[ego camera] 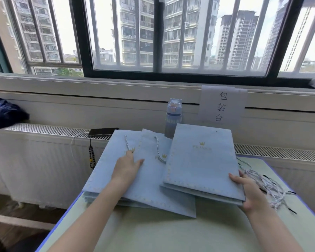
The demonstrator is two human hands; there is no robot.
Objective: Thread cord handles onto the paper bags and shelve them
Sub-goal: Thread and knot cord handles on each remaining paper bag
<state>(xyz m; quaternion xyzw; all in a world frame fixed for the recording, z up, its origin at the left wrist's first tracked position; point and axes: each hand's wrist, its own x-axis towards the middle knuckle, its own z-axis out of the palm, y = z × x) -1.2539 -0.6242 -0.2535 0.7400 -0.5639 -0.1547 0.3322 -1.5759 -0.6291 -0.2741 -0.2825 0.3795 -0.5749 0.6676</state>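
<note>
Flat pale-blue paper bags with a gold crown print lie on the green table. On the left is a fanned stack of bags with cord handles; two twisted white-and-dark cords show on them. My left hand rests flat on this stack with straight fingers. On the right a stack of bags without handles overlaps it, and my right hand grips its near right corner, thumb on top. A heap of loose cord handles lies just right of that hand.
A blue water bottle stands behind the bags. A dark phone with a hanging bead string lies on the radiator top at the left. A paper sign hangs under the window. Dark cloth sits far left.
</note>
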